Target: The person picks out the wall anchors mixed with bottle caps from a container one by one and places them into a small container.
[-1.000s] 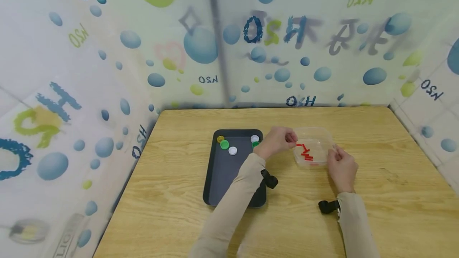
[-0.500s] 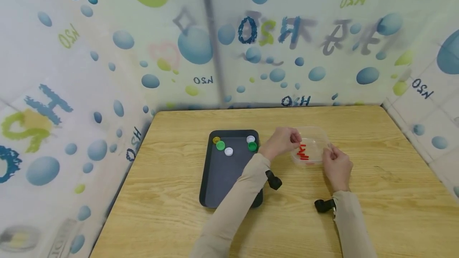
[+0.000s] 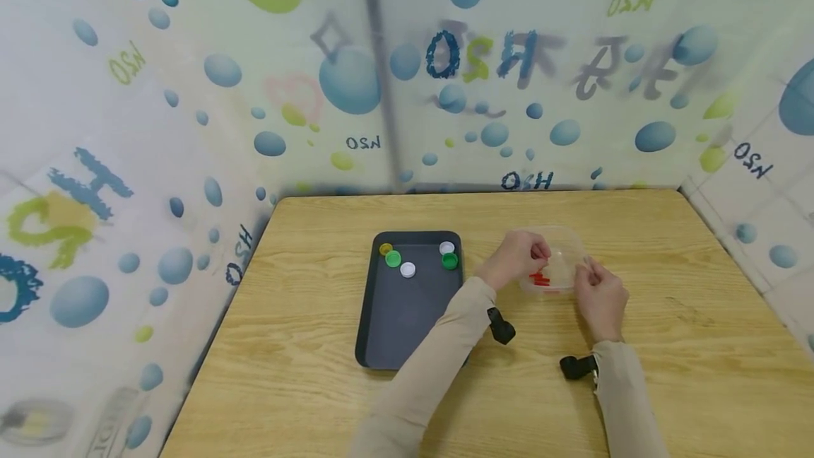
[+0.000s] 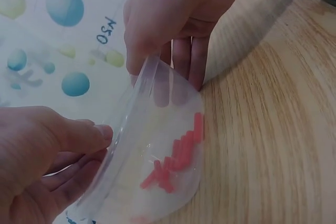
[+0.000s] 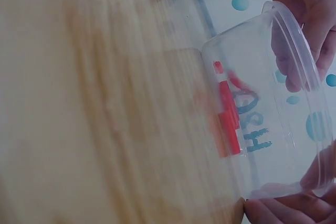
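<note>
A clear plastic container [image 3: 562,268] rests on the table, with several small red tube-like pieces [image 3: 540,279] in its left front part. My right hand [image 3: 600,300] grips the right side of its rim. Over the left part of the container's mouth hovers my left hand [image 3: 520,258], thumb and fingers close together. In the left wrist view, the left hand [image 4: 47,156] is beside the rim and the red pieces [image 4: 178,153] lie inside. Whether its fingertips hold anything is hidden. From the right wrist view, the left fingers [image 5: 286,66] show through the clear wall.
A dark tray [image 3: 407,324] lies to the left, holding a yellow cap [image 3: 385,249], a light green cap [image 3: 393,259], a darker green cap [image 3: 449,261] and white caps [image 3: 408,270]. A patterned wall [image 3: 420,147] borders the wooden table's [image 3: 305,288] far edge.
My left hand has shifted right, from the container's left edge to further over its mouth, baring the tray's right-hand caps. My right hand keeps its grip on the rim.
</note>
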Demonstrator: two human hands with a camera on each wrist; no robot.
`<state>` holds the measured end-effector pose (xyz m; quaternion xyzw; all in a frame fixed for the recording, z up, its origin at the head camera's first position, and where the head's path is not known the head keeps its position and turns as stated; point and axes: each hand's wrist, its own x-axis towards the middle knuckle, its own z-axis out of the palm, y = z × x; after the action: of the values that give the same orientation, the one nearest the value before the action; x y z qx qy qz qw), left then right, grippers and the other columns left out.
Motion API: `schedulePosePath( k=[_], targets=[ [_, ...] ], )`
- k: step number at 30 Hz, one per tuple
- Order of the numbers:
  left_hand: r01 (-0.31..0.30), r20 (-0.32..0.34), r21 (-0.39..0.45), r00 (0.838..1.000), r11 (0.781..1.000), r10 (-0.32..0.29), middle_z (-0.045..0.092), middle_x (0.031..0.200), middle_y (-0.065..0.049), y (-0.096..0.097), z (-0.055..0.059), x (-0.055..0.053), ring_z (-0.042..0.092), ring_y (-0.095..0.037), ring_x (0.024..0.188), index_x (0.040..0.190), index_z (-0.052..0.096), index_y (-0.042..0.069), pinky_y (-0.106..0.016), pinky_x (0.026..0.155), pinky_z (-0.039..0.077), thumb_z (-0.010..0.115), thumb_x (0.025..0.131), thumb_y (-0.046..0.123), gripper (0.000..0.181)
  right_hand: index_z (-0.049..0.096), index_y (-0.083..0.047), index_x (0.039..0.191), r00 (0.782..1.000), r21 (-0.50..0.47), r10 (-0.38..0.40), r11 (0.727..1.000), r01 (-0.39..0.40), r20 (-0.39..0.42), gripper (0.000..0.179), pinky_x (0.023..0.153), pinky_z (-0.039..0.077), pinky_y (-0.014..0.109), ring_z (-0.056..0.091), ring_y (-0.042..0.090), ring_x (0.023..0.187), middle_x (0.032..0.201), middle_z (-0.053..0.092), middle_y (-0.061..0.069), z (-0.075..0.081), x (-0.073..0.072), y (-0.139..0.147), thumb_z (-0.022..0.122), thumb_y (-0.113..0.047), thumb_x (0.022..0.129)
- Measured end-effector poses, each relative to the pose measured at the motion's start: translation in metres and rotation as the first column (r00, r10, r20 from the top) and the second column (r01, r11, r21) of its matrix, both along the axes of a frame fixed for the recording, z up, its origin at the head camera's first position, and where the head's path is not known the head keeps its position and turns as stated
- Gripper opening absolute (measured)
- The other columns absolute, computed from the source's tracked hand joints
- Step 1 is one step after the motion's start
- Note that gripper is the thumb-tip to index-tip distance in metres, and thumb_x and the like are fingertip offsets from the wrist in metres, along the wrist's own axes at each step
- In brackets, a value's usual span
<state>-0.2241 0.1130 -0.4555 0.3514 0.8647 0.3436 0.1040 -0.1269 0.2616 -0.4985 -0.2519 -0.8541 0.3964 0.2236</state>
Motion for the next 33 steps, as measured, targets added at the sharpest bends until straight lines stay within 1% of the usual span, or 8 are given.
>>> schedulePosePath(
  k=[5, 10, 17, 27, 28, 30, 31, 33],
  targets=[
    [-0.003, -0.002, 0.008, 1.000, 1.000, 0.003, 0.069, 0.086, 0.004, 0.001, 0.001, 0.003, 0.058, 0.001, 0.074, 0.098, 0.073, 0.008, -0.006, 0.064, 0.045, 0.072, 0.095, 0.010, 0.004, 0.068, 0.002, 0.127, 1.000, 0.002, 0.006, 1.000, -0.006, 0.004, 0.040, 0.056, 0.033, 0.012, 0.062, 0.026, 0.080, 0.110, 0.074, 0.022, 0.000, 0.000, 0.001, 0.055, -0.023, 0.099],
    [-0.011, 0.013, 0.022, 1.000, 1.000, 0.011, 0.069, 0.088, 0.003, -0.005, 0.010, 0.005, 0.058, -0.001, 0.076, 0.099, 0.072, 0.008, -0.007, 0.067, 0.045, 0.071, 0.095, 0.010, 0.005, 0.068, 0.000, 0.129, 1.000, 0.000, 0.007, 1.000, -0.007, 0.025, 0.041, 0.057, 0.034, 0.012, 0.060, 0.022, 0.079, 0.113, 0.074, 0.020, 0.000, -0.002, 0.001, 0.053, -0.024, 0.100],
    [-0.029, 0.003, 0.036, 1.000, 0.999, 0.029, 0.069, 0.091, 0.003, -0.024, 0.022, 0.002, 0.059, -0.003, 0.080, 0.102, 0.072, 0.009, -0.008, 0.071, 0.046, 0.069, 0.097, 0.012, 0.006, 0.065, 0.003, 0.131, 0.998, -0.025, 0.039, 0.999, -0.038, 0.052, 0.043, 0.055, 0.034, 0.011, 0.062, 0.024, 0.084, 0.122, 0.070, 0.022, 0.002, -0.006, 0.004, 0.051, -0.025, 0.101],
    [-0.059, -0.047, 0.037, 0.997, 0.998, 0.061, 0.069, 0.093, 0.002, -0.060, 0.019, -0.003, 0.060, -0.004, 0.081, 0.105, 0.071, 0.009, -0.010, 0.071, 0.047, 0.067, 0.098, 0.014, 0.009, 0.061, 0.002, 0.136, 0.996, -0.044, 0.066, 0.997, -0.064, 0.057, 0.047, 0.061, 0.034, 0.005, 0.069, 0.032, 0.103, 0.123, 0.068, 0.024, 0.000, -0.003, 0.012, 0.051, -0.027, 0.101],
    [-0.069, -0.046, 0.041, 0.996, 0.997, 0.071, 0.070, 0.094, 0.002, -0.065, 0.018, -0.003, 0.060, -0.005, 0.082, 0.108, 0.071, 0.009, -0.012, 0.070, 0.047, 0.066, 0.099, 0.015, 0.011, 0.058, 0.001, 0.140, 0.995, -0.068, 0.074, 0.995, -0.069, 0.064, 0.051, 0.064, 0.036, 0.003, 0.069, 0.034, 0.110, 0.126, 0.067, 0.024, 0.000, -0.001, 0.014, 0.051, -0.031, 0.101],
    [-0.097, -0.034, 0.046, 0.995, 0.994, 0.099, 0.071, 0.098, 0.000, -0.076, 0.015, -0.002, 0.062, -0.006, 0.084, 0.115, 0.069, 0.009, -0.013, 0.070, 0.049, 0.066, 0.099, 0.016, 0.017, 0.050, 0.000, 0.147, 0.992, -0.123, 0.095, 0.989, -0.084, 0.083, 0.061, 0.080, 0.048, 0.010, 0.064, 0.038, 0.122, 0.135, 0.061, 0.026, 0.002, 0.003, 0.017, 0.051, -0.039, 0.102],
    [-0.111, -0.028, 0.051, 0.993, 0.993, 0.112, 0.071, 0.100, -0.001, -0.081, 0.014, -0.002, 0.063, -0.007, 0.085, 0.119, 0.068, 0.009, -0.014, 0.070, 0.050, 0.066, 0.100, 0.016, 0.021, 0.045, -0.001, 0.151, 0.990, -0.146, 0.105, 0.985, -0.090, 0.093, 0.066, 0.090, 0.051, 0.017, 0.060, 0.039, 0.127, 0.140, 0.058, 0.026, 0.002, 0.004, 0.018, 0.051, -0.044, 0.102],
    [-0.133, -0.016, 0.056, 0.991, 0.989, 0.134, 0.073, 0.104, -0.002, -0.089, 0.012, -0.001, 0.065, -0.010, 0.089, 0.124, 0.065, 0.010, -0.016, 0.071, 0.052, 0.065, 0.100, 0.018, 0.025, 0.036, -0.003, 0.156, 0.985, -0.176, 0.127, 0.979, -0.105, 0.117, 0.075, 0.108, 0.048, 0.037, 0.051, 0.042, 0.137, 0.150, 0.049, 0.025, 0.005, 0.006, 0.021, 0.049, -0.052, 0.101]
  ],
)
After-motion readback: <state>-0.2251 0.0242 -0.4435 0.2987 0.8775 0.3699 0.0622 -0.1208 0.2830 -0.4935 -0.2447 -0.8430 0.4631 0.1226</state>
